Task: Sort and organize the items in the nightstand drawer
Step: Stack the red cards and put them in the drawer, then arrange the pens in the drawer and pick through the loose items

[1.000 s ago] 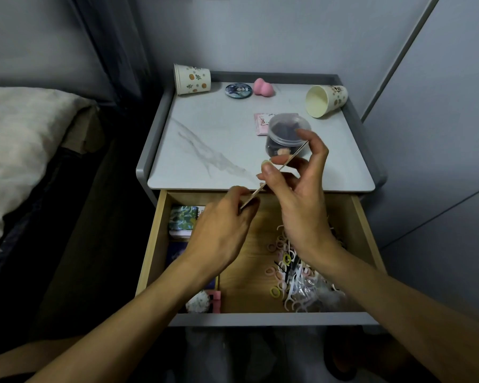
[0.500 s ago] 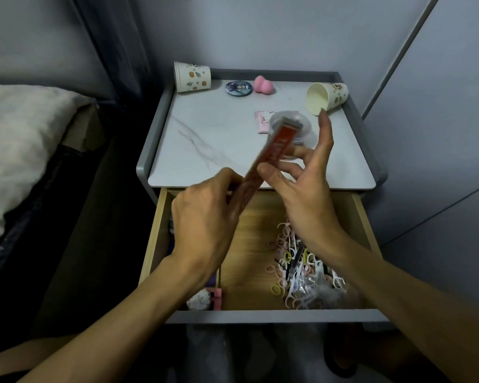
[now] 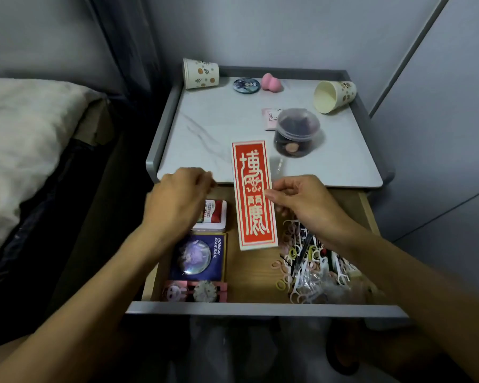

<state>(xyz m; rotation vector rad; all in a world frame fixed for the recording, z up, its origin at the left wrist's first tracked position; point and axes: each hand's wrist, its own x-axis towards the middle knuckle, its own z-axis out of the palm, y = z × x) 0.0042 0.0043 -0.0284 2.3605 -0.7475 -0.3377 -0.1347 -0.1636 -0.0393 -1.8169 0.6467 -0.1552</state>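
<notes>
Right grip [image 3: 302,203] is pinching the red card [image 3: 253,194], now turned face-up over the drawer's [image 3: 260,310] back edge, while the left grip [image 3: 177,197], having released it, is hovering loosely curled near the back-left corner.

White rumpled quilt [image 3: 20,128] far left of grip, lying on bed. Brown cardboard sheet [image 3: 94,120] against quilt's edge, left of grip. Dark hanging curtain [image 3: 122,42] up-left, beyond grip. Grey wall panels [image 3: 440,134] with slanted seams right of grip.

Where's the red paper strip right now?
Head view, centre: the right hand pinches the red paper strip over the open drawer, between the red-and-white box and the hair-tie pile.
</notes>
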